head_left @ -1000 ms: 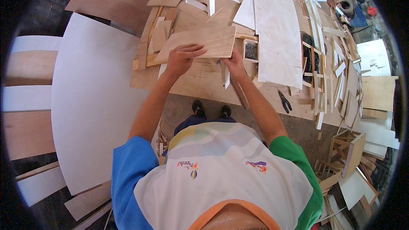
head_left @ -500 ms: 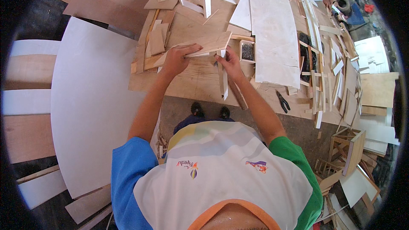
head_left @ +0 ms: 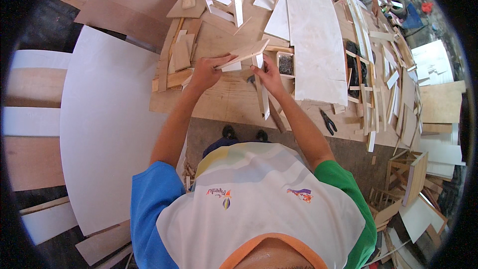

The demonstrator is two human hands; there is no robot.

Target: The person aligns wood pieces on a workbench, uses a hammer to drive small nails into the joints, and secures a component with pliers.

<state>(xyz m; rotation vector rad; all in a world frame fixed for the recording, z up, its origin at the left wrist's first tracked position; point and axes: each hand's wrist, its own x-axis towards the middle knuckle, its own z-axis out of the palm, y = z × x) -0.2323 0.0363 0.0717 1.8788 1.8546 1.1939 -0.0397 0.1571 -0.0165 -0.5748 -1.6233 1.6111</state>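
Two grips above the worktable's [head_left: 219, 102] near edge, left hand [head_left: 205, 73] clamped on board [head_left: 251, 48], right hand [head_left: 269, 75] on strip [head_left: 262, 97]: uneven pressure, I judge, risks misalignment.

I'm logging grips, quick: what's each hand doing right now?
Left hand: closed, holding the wooden board toward its left end.
Right hand: closed, holding the narrow strip by the board's right end.

Near-left tabletop [head_left: 219, 102] bare, passable; held board [head_left: 249, 50] blocks middle, small box [head_left: 287, 75] and pale panel [head_left: 314, 40] right, wood offcuts [head_left: 182, 56] far left, pliers [head_left: 328, 123] near right.
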